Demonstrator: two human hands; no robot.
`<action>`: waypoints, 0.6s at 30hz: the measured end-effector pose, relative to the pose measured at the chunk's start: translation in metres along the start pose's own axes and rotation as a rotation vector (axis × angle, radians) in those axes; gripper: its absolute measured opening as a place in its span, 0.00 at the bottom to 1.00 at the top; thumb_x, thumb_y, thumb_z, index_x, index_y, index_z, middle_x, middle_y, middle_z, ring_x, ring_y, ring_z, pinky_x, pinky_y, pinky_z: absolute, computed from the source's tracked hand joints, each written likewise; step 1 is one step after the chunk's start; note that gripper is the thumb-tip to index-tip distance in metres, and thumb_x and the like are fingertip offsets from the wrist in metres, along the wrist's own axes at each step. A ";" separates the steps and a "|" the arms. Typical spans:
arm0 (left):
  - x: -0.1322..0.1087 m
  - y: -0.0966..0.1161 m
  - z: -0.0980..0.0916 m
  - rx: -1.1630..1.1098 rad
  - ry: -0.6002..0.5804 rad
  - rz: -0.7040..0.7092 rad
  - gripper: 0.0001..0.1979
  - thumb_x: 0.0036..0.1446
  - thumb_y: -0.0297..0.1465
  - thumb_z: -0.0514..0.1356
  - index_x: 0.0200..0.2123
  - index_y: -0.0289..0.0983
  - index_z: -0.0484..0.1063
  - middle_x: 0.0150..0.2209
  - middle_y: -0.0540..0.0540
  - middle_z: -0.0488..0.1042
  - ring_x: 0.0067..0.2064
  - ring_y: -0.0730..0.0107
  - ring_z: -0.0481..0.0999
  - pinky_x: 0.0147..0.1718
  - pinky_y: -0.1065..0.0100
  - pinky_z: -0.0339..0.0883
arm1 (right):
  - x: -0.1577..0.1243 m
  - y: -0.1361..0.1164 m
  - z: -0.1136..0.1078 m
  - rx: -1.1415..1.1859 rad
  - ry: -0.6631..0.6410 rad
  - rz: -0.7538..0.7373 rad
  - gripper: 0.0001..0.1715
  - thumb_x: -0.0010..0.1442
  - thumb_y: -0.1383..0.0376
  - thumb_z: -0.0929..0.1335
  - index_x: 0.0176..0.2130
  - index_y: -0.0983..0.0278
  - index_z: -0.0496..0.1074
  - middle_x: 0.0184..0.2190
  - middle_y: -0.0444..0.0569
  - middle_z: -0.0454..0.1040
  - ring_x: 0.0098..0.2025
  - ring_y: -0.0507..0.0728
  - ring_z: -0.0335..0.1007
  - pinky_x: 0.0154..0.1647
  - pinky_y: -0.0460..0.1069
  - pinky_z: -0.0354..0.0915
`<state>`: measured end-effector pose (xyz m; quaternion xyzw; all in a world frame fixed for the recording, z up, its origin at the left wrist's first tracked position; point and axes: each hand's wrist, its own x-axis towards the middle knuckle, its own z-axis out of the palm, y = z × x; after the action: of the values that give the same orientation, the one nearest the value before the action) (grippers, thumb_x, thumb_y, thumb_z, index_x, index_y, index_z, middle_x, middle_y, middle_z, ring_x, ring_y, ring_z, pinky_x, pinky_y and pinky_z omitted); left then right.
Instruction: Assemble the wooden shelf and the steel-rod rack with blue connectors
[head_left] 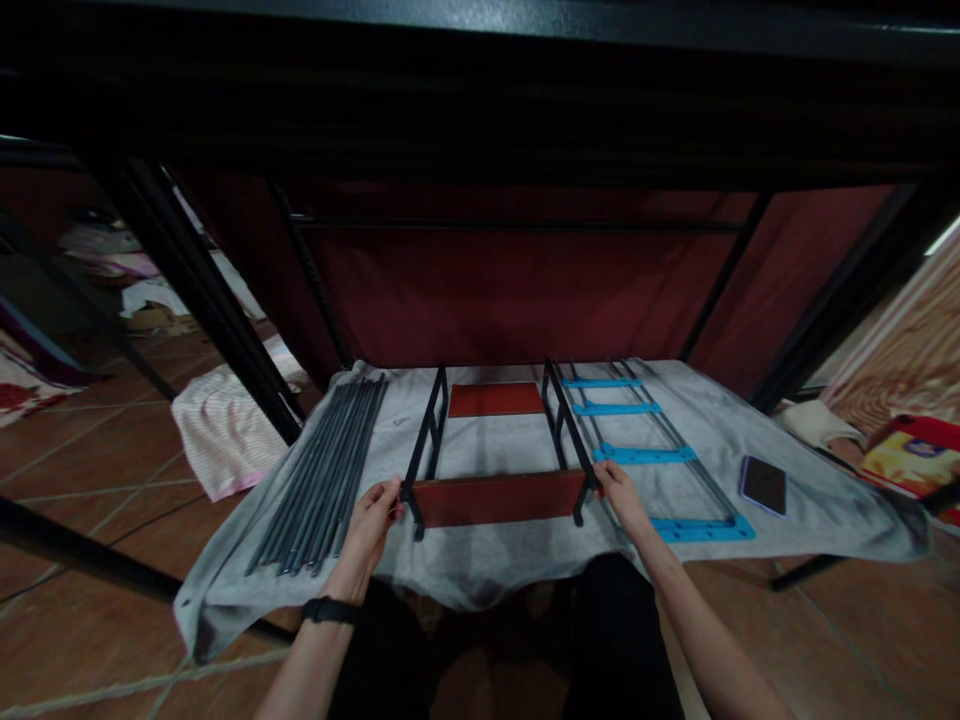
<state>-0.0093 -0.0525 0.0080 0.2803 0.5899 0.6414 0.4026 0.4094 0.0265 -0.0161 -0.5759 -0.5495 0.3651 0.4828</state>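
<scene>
A small black metal rack frame with two reddish-brown panels lies on a grey cloth spread on the floor. My left hand is closed on the frame's near left corner. My right hand grips its near right corner. A black band sits on my left wrist.
A bundle of several dark metal rods lies left of the frame. Black rails with blue brackets lie to its right, and a phone beyond them. A large black frame with dark red fabric stands behind. Striped cloth lies on the tiled floor at left.
</scene>
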 end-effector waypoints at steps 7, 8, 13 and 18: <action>0.002 -0.004 0.000 -0.032 -0.041 0.043 0.22 0.32 0.41 0.73 0.30 0.34 0.75 0.25 0.52 0.72 0.24 0.80 0.64 0.23 0.76 0.57 | 0.002 0.001 0.000 -0.003 -0.032 0.106 0.27 0.52 0.40 0.63 0.21 0.59 0.60 0.14 0.40 0.57 0.18 0.52 0.52 0.22 0.50 0.51; 0.000 -0.003 0.000 -0.051 -0.048 0.029 0.22 0.33 0.42 0.72 0.31 0.34 0.75 0.26 0.52 0.72 0.24 0.80 0.65 0.24 0.75 0.59 | 0.001 0.001 0.000 0.000 -0.031 0.116 0.28 0.52 0.39 0.62 0.21 0.58 0.60 0.14 0.40 0.58 0.18 0.52 0.53 0.22 0.50 0.52; -0.002 -0.004 0.002 0.001 -0.042 0.021 0.20 0.40 0.45 0.69 0.23 0.36 0.67 0.17 0.56 0.62 0.20 0.79 0.59 0.20 0.75 0.54 | 0.003 0.001 0.003 0.027 -0.004 0.044 0.25 0.52 0.40 0.63 0.24 0.57 0.61 0.18 0.41 0.61 0.22 0.55 0.58 0.25 0.50 0.57; 0.006 -0.006 0.000 0.070 -0.027 0.068 0.18 0.38 0.43 0.68 0.26 0.36 0.69 0.19 0.57 0.64 0.21 0.80 0.59 0.20 0.75 0.54 | 0.007 -0.004 -0.001 -0.083 -0.014 -0.007 0.25 0.53 0.41 0.64 0.23 0.58 0.63 0.21 0.44 0.66 0.29 0.56 0.64 0.32 0.50 0.59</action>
<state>-0.0118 -0.0472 0.0019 0.3230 0.5965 0.6298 0.3784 0.4100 0.0327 -0.0117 -0.5910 -0.5694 0.3443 0.4561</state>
